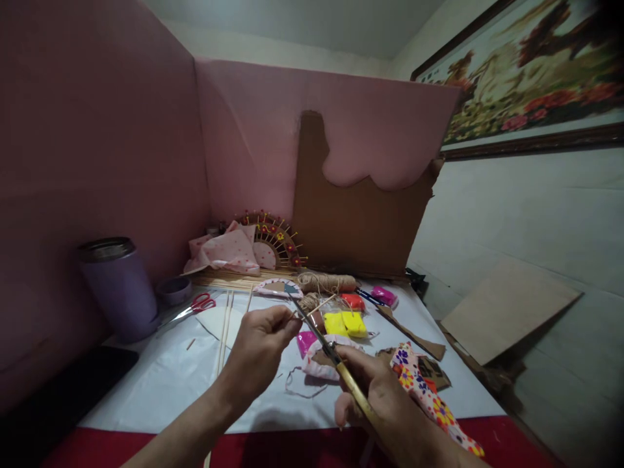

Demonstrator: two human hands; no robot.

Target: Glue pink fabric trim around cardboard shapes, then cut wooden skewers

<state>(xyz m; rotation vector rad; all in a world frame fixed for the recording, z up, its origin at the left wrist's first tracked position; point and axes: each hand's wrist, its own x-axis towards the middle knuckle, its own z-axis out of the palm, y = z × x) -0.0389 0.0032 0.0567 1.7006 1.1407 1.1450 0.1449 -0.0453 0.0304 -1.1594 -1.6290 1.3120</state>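
Note:
In the head view my left hand (pixel 260 344) is closed, pinching a thin wooden stick (pixel 322 303) that points up to the right. My right hand (pixel 383 390) grips a pair of scissors (pixel 355 388) with brass-coloured handles. Their dark blades cross the stick just beside my left fingertips; whether they touch it I cannot tell. Below the blades lies a pale fabric-edged piece with a cord (pixel 324 367). Yellow packets (pixel 346 324) and a magenta packet (pixel 305 342) lie behind my hands. Several longer sticks (pixel 225 325) lie left of my left hand.
Red-handled scissors (pixel 202 302) and a purple tumbler (pixel 117 286) stand to the left. Toward the back are a twine roll (pixel 326 282), pink dotted cloth (pixel 227 250) and a decorated cardboard arch (pixel 287 244). Floral fabric (pixel 441 409) lies at right. Pink and brown board walls (pixel 361 227) enclose the table.

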